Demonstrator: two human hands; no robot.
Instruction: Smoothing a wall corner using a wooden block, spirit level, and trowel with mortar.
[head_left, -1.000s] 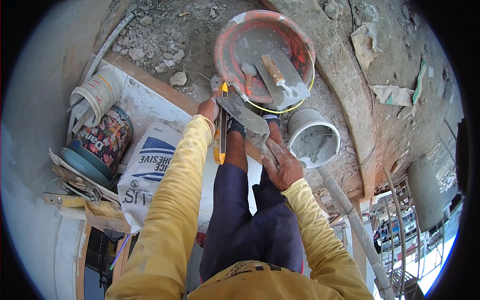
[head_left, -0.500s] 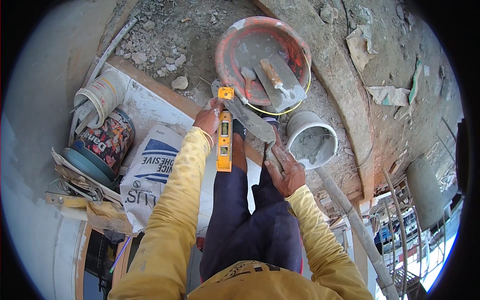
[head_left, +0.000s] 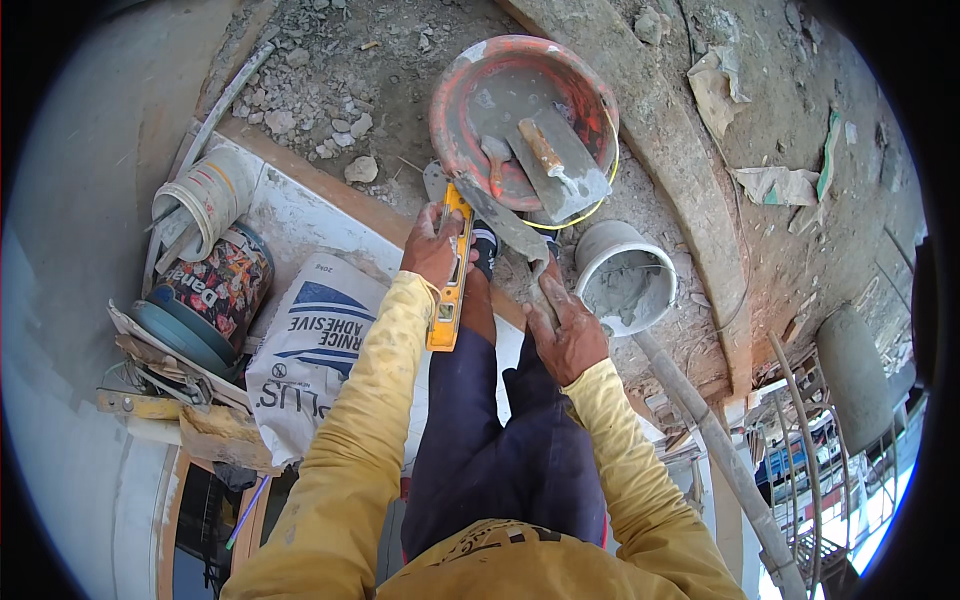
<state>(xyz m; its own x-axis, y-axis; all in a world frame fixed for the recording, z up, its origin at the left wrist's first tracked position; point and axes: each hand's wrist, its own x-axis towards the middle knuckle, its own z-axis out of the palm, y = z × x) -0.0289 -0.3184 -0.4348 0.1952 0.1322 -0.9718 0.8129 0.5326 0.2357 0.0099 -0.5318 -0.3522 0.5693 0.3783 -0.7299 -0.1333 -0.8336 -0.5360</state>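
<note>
My left hand point(head_left: 432, 245) is closed around a short yellow spirit level point(head_left: 447, 312), held lengthwise above my left leg with its upper end leaning slightly right. Gripped by its handle in my right hand point(head_left: 570, 332), a mortar-smeared trowel point(head_left: 508, 228) points up and left. Its blade meets or overlaps the level's upper end; actual contact I cannot tell. Beyond them stands a worn red basin point(head_left: 445, 95) of wet grey mortar. In it lie a plastering trowel point(head_left: 560, 170) with a wooden handle and a small brush-like tool point(head_left: 496, 160).
A white pail point(head_left: 672, 290) of mortar stands right of my right hand. On the left are an adhesive sack point(head_left: 315, 340), a printed bucket point(head_left: 225, 280) and a tipped white pail point(head_left: 215, 190). Planks point(head_left: 690, 200) and a pole point(head_left: 700, 425) lie on the right; rubble point(head_left: 300, 100) covers the far ground.
The level has tilted and turned, its lower end swinging slightly left and its upper end right against the trowel blade. My right hand and trowel have barely shifted.
</note>
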